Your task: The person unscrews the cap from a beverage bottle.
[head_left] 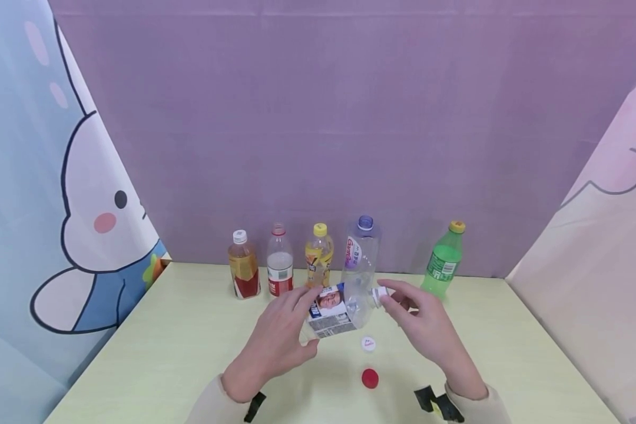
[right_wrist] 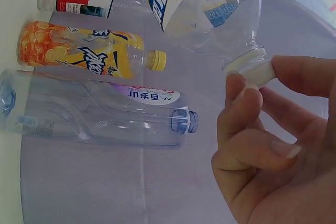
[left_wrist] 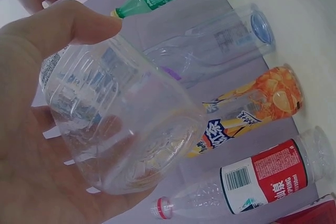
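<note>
Two hands, both engaged. Left hand: curled round the body of one clear bottle, tilted, neck toward two o'clock. Right hand: thumb and fingertips pinching one white screw cap at that neck; thread engaged or not, I cannot tell.

Hazards, in my judgement: thin wall, could buckle under a hard left squeeze; slack left grip, could let the bottle spin with the cap; cap turned askew, could bind or slip from the fingertips.

Outward, by clock from the held bottle. Printed white cap, near five; red cap, five, farther: either could be knocked by a low sleeve. Tall bluish bottle, uncapped, near one: light-looking, could topple if bumped. Yellow-capped bottle, eleven. Green bottle, two.
</note>
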